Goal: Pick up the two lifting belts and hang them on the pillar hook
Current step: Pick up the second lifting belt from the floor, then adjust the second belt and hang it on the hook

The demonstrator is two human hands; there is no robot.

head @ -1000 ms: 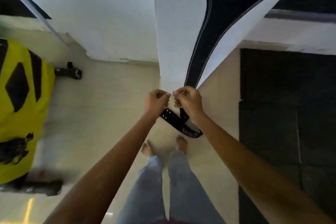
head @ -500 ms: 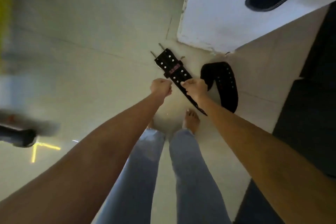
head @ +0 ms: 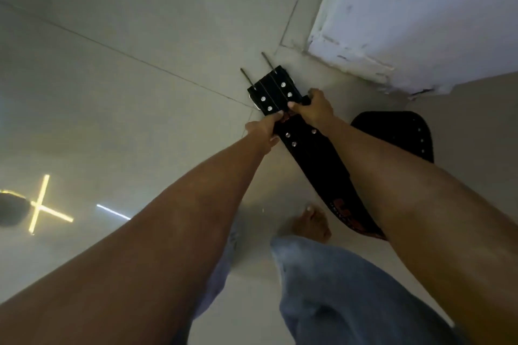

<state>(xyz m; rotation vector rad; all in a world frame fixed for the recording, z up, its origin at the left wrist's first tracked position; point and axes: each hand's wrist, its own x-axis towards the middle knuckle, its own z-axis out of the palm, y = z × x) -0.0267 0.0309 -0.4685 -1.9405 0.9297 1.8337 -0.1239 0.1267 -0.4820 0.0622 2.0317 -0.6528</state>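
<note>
A black lifting belt (head: 316,157) with silver rivets lies on the tiled floor, its two-pronged buckle end (head: 270,89) pointing away from me. My left hand (head: 265,129) grips its left edge near the buckle. My right hand (head: 312,108) grips the right edge beside it. The belt's wide part with red lettering runs back under my right forearm. Its far end curves round into a black perforated flap (head: 398,131) to the right; whether that is a second belt I cannot tell. The pillar hook is out of view.
The white pillar's base (head: 392,36) stands just beyond the belt at upper right. My bare foot (head: 311,223) and jeans-clad legs are below the belt. A dark object (head: 11,210) and light reflections show on the floor at far left.
My view has dropped from the pillar face to the floor. Both hands have gone down from fiddling at the pillar to gripping the belt near its buckle.
</note>
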